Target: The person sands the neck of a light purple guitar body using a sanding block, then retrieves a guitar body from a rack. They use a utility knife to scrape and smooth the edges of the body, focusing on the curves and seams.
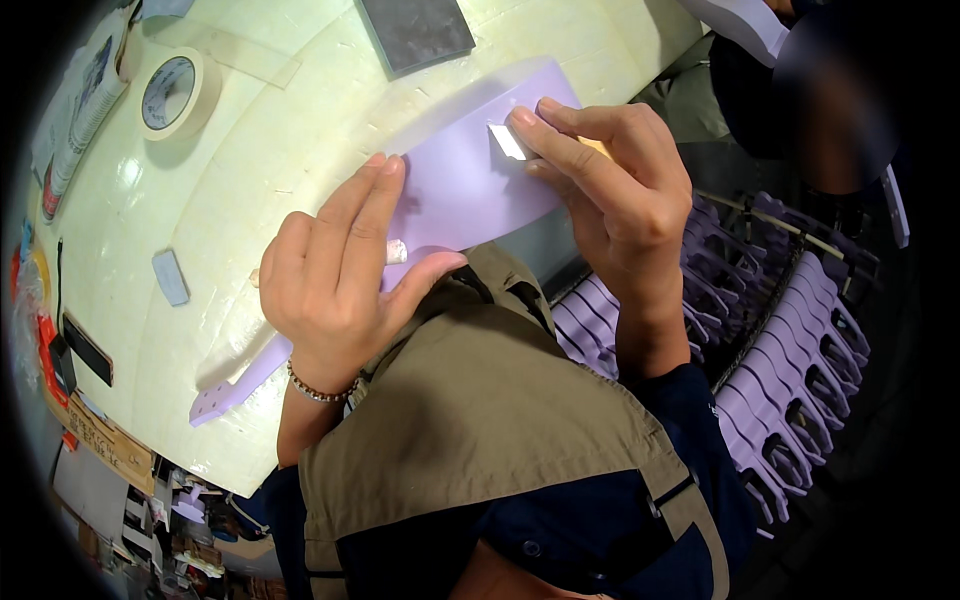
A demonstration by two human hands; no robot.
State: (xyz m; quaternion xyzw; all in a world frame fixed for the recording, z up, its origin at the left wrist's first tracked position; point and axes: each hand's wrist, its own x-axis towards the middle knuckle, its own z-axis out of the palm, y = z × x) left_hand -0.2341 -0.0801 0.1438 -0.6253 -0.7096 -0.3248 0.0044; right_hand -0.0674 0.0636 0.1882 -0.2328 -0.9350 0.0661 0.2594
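As left (335, 260) spans plastic (460, 195), right (625, 185) pinches (blade (507, 143)).

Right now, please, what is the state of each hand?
Left hand: touching the lavender curved panel; grip cannot be told.
Right hand: closed, pinching a flat metal blade.

The pale, scuffed desk (125, 225) carries a roll of tape (202, 100). Right of the roll lie a clear strip (255, 62) and, farther, a dark grey slab (415, 35); left of it, printed papers (88, 115); below it, a grey-blue block (170, 278); lower left, a flat black device (88, 349).
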